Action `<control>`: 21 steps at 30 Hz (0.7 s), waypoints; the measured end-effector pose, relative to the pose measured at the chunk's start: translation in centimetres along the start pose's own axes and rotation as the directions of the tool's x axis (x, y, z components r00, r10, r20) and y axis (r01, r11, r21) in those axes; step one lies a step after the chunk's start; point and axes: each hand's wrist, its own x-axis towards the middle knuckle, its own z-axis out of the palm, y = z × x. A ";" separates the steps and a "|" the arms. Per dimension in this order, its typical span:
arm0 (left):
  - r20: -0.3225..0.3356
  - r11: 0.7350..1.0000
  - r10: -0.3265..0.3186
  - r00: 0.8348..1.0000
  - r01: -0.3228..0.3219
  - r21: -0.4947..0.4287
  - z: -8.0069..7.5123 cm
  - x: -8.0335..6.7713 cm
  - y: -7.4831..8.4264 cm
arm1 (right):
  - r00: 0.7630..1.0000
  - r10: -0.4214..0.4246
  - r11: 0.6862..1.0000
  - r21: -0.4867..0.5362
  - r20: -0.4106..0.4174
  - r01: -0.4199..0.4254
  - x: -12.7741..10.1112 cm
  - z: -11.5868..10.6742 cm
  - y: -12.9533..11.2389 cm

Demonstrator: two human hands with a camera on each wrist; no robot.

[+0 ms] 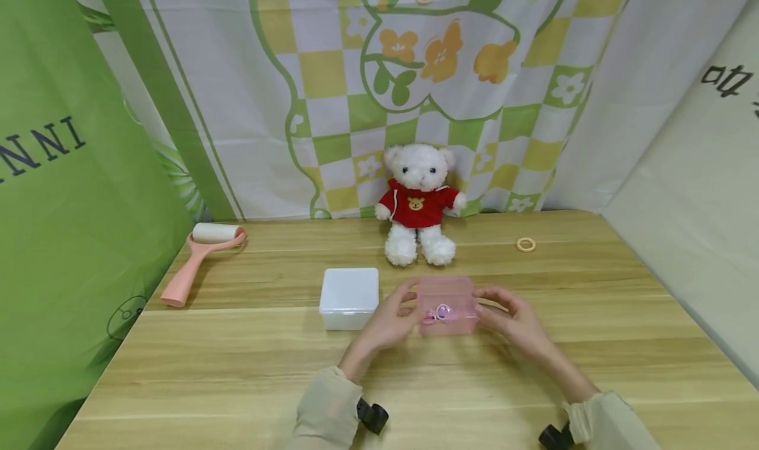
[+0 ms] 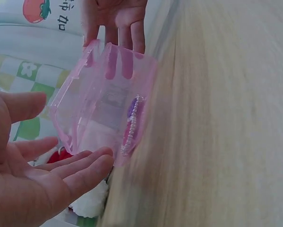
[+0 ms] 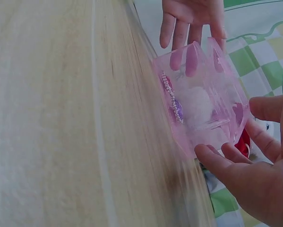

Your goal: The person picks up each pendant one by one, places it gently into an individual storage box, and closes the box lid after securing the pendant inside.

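A see-through pink plastic box is between my two hands, its lid ajar. Inside, against the near wall in the head view, lie pearly beaded strings with purple and pink pieces. My left hand holds the box's left end, thumb by the lid edge and fingers spread along the side. At the opposite end my right hand holds it likewise, its thumb at the lid edge. Close by my left hand stands a white lidded box.
Behind the pink box, a white teddy bear in a red hoodie sits against the patterned curtain. A pink-handled lint roller lies at the table's left edge. A small tan ring lies at the back right of the wooden table.
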 end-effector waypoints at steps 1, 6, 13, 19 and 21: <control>0.004 1.000 0.008 1.000 -0.008 -0.009 0.0 0.0 -0.1 | 1.000 0.004 1.000 0.006 -0.001 -0.004 0.0 0.1 0.0; -0.007 0.999 0.026 1.000 -0.025 0.032 0.1 0.1 -0.5 | 1.000 0.017 1.000 0.008 0.003 -0.017 0.3 0.3 0.0; -0.039 0.998 0.029 0.999 -0.027 0.063 0.2 0.2 -0.5 | 0.998 0.057 0.996 0.068 0.024 -0.058 0.5 0.3 0.2; -0.059 0.998 0.025 0.998 -0.022 0.067 0.4 0.2 -0.3 | 0.998 0.047 0.991 0.120 0.039 -0.052 0.4 0.2 0.4; -0.069 0.997 0.021 0.997 -0.015 0.082 0.5 0.2 -0.2 | 0.998 0.041 0.990 0.134 0.041 -0.046 0.4 0.2 0.3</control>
